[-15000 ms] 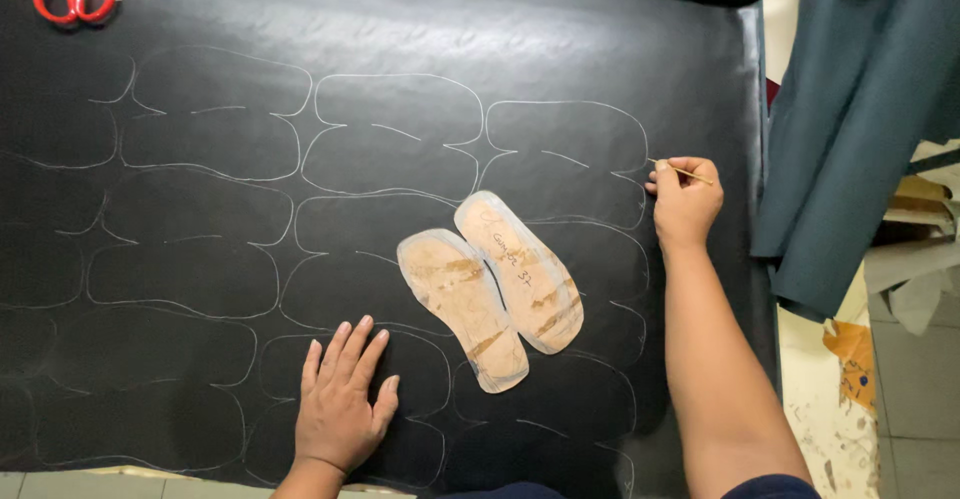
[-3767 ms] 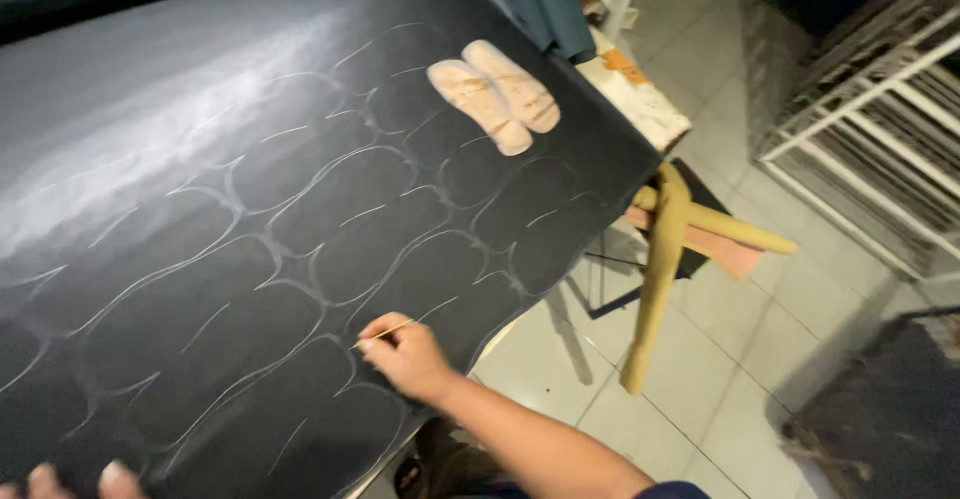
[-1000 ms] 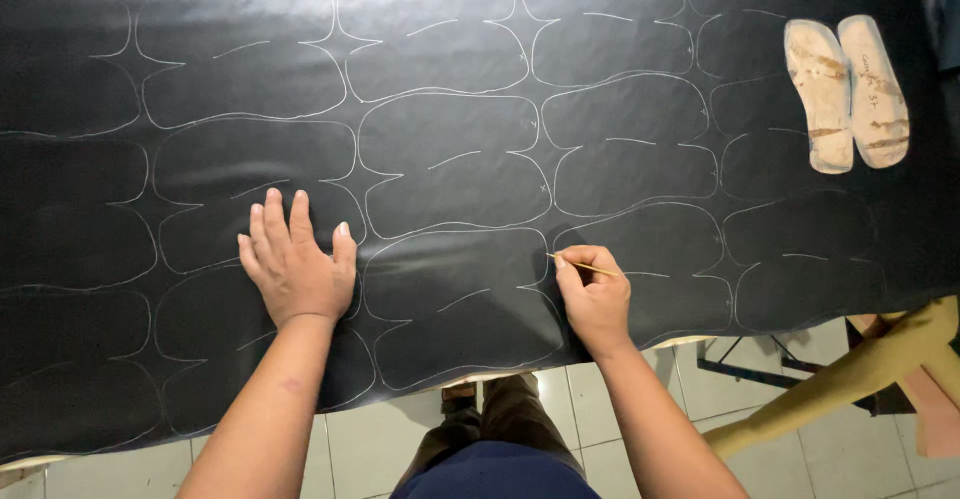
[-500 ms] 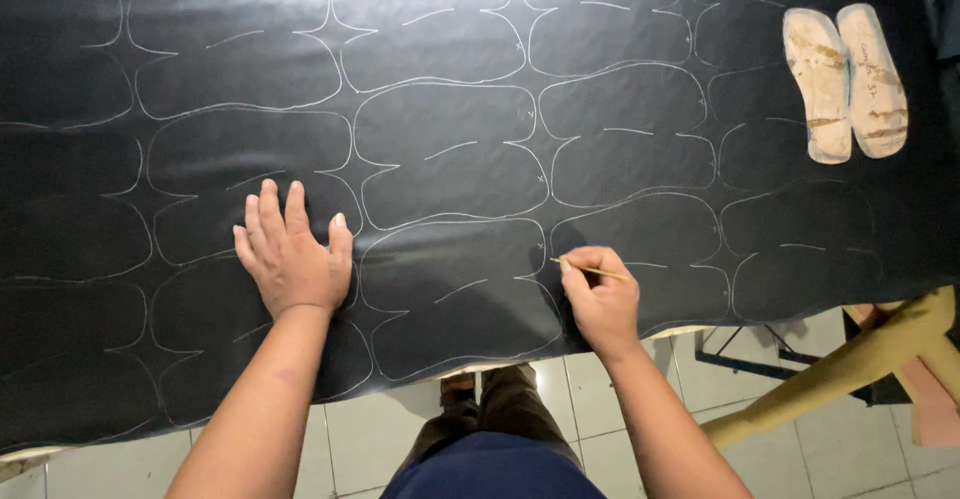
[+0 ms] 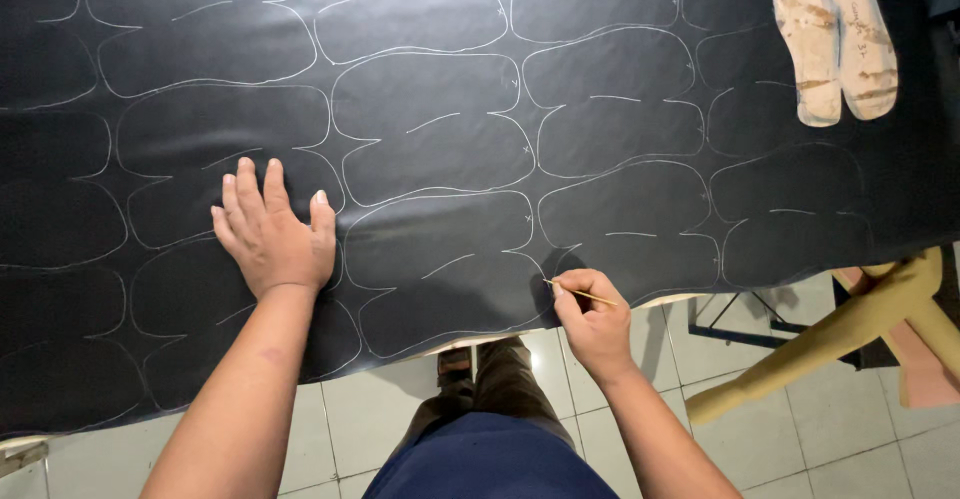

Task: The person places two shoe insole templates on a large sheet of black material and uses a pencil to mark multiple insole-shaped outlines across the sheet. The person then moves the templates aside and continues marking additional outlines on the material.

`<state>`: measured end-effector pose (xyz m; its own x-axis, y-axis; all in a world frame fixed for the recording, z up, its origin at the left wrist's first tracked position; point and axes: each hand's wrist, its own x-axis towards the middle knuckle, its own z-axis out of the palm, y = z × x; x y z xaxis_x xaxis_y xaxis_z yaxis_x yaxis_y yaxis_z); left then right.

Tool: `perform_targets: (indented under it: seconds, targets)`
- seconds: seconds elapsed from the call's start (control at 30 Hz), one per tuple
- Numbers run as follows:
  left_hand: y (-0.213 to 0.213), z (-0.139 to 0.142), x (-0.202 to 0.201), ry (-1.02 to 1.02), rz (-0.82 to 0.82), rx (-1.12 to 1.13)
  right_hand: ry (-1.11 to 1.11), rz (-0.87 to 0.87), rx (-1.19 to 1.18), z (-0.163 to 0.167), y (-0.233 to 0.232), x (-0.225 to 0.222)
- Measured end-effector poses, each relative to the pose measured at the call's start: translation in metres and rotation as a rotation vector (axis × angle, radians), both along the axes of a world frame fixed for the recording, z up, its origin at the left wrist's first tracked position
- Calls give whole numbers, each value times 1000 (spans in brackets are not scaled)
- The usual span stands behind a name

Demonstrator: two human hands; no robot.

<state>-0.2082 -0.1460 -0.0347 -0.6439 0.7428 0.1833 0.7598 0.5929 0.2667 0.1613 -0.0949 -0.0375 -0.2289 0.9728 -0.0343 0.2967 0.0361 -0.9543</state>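
- Nearest the camera, the right hand (image 5: 592, 321) pinches a thin marking stick (image 5: 580, 293) between thumb and fingers at the near edge of the black sheet (image 5: 440, 89); the stick's long axis runs left to right, its tip pointing left onto the sheet beside a traced outline.
- The left hand (image 5: 272, 234) lies flat, fingers spread and gripping nothing, pressing the sheet well to the left of the stick; the right hand is the nearer to the line being drawn.
- Farther off, pale traced outlines (image 5: 440, 149) cover the sheet.
- At the far right corner, two tan insole templates (image 5: 835, 41) lie side by side, well apart from both hands.
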Motion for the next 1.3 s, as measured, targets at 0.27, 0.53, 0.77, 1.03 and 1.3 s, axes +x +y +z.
perform_targets:
  seconds: [0.27,0.53,0.77,1.03,1.3]
  targets:
    - [0,-1,0,-6,-2,-8,102,53,-34,0,1,4]
    - [2,-4,-1,9,12,-2,192,8,-187,-6,9,12]
    - [8,5,-7,45,39,-78,272,142,-324,11,54,-21]
    - [11,17,-15,34,20,-151,157,332,-307,30,107,-108]
    - [-19,42,-112,-185,-244,-160,160,282,-161,40,143,-239]
